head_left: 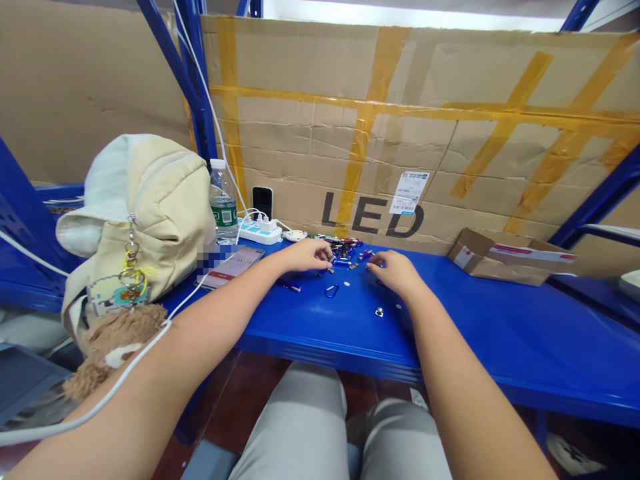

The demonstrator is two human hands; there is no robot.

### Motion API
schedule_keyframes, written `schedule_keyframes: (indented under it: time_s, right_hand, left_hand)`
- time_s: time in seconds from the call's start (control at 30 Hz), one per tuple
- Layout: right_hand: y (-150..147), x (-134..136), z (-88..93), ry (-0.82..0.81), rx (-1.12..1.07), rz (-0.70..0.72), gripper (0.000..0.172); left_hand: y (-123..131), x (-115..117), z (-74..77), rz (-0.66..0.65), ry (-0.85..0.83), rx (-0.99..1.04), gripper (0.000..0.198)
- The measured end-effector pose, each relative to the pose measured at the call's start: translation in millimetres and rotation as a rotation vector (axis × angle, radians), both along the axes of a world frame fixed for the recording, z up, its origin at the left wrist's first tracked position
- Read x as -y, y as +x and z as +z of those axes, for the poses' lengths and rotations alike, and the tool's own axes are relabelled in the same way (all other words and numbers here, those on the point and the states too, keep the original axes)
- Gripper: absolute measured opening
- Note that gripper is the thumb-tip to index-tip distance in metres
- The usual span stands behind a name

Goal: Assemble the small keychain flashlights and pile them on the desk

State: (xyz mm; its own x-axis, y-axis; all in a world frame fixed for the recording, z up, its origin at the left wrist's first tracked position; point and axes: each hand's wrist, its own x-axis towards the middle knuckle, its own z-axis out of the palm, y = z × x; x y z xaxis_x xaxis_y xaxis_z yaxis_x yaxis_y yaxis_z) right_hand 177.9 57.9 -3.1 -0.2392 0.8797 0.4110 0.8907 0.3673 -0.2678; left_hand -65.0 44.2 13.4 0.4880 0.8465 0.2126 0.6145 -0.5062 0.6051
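Note:
My left hand rests on the blue shelf, fingers curled over small parts beside a heap of little coloured keychain flashlights. My right hand lies just right of that heap, fingers bent and pinched on something too small to name. A blue carabiner clip, a purple flashlight and a small metal piece lie loose on the shelf in front of my hands.
A cream backpack with a plush charm stands at left, next to a water bottle, a phone and a white power strip. An open cardboard box sits at right. Taped cardboard marked LED walls the back.

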Motion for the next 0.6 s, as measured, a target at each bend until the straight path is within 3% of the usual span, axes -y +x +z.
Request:
schedule_keyframes:
  time_s: [0.13, 0.2, 0.47, 0.6]
  right_hand:
    - [24, 5, 6.8, -0.272, 0.035, -0.056, 0.019]
    - [28, 8, 8.9, -0.315, 0.043, -0.055, 0.019]
    - [28, 11, 12.2, -0.351, 0.052, -0.069, 0.023]
    - [20, -3, 1.7, -0.170, 0.079, -0.080, 0.031]
  left_hand:
    - [-1, 0, -0.1, -0.015, 0.003, -0.015, 0.025]
    - [-1, 0, -0.1, -0.018, 0.000, -0.019, 0.025]
    - [-2, 1, 0.1, -0.033, 0.015, -0.044, 0.025]
    - [-1, 0, -1.5, -0.050, 0.027, -0.066, 0.027]
